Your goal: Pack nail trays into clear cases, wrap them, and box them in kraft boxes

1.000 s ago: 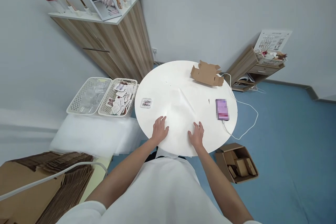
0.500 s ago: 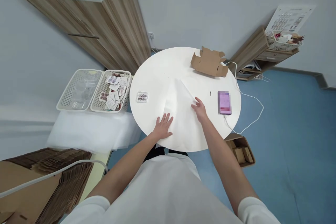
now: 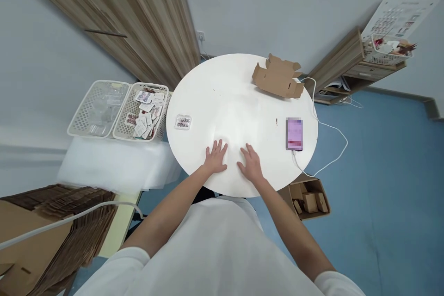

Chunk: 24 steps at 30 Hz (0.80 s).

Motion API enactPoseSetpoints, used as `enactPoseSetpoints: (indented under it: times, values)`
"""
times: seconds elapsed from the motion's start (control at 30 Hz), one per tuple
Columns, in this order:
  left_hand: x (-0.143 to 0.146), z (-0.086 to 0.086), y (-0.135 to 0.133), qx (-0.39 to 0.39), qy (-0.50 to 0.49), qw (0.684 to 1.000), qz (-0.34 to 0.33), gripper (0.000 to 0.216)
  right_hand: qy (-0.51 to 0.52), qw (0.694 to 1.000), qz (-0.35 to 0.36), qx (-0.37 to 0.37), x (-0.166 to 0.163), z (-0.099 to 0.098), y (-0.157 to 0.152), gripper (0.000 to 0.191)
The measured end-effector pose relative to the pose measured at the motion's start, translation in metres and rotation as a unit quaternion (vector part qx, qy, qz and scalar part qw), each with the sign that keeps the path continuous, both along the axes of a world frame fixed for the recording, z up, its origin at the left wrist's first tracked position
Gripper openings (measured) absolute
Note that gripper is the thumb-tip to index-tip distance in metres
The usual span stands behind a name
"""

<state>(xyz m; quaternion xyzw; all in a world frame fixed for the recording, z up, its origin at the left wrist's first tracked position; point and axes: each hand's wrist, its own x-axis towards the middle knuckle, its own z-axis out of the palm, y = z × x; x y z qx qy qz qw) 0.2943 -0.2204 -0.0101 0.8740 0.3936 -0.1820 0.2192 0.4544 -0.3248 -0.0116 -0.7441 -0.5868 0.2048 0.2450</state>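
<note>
On the round white counter (image 3: 197, 88), a thin white sheet (image 3: 236, 118) lies flat from the middle toward the near edge. The left hand (image 3: 215, 159) and right hand (image 3: 251, 165) lie palm-down over it, each grip spread.

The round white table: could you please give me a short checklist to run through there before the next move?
1. Left hand free, fingers spread: ok, it holds nothing.
2. Right hand free: ok, fingers spread, no grip on anything.
3. White sheet between and beyond the hands lying flat: ok, no raised fold shows.
4. Sheet's full outline: cannot tell, it blends into the table.
5. Unfolded cardboard apart from both hands: ok.
6. Purple-screened device readable: not ok, its screen is pixelated.
</note>
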Motion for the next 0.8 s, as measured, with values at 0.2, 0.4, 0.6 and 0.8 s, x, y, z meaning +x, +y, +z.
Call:
enactPoseSetpoints:
  times: [0.2,0.4,0.6,0.8]
  values:
    - [-0.006,0.004,-0.009,0.027,-0.008,0.999,0.033,0.082,-0.044,0.990,-0.002,-0.134,-0.011,-0.013,-0.018,0.051]
    - [-0.031,0.003,-0.022,0.033,0.011,0.998,0.060,0.071,-0.034,0.990,-0.009,-0.137,-0.005,-0.015,-0.017,0.052]
    - [-0.032,0.002,-0.023,0.021,0.001,0.997,0.073,0.073,-0.020,0.997,-0.020,-0.071,-0.005,-0.011,-0.021,0.044]
    - [-0.069,-0.001,-0.005,-0.006,-0.075,0.979,0.190,0.063,0.088,0.980,-0.164,0.073,-0.015,0.012,-0.004,0.036]
